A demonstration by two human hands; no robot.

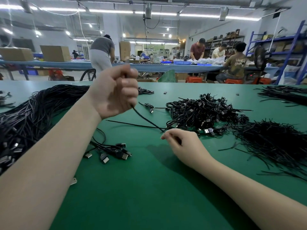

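Gripping black cable (144,117) in left hand (114,92), right hand (181,143) pinching it, green table (149,188), workshop shelving (292,47)

green table (149,188) bears a bundled-cable heap (202,112); cardboard boxes (55,53) stand behind.

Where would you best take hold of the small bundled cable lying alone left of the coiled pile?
At its bunched middle, from above: the small bundled cable lies flat and alone on the green mat, apart from the pile, so fingers can close across it.
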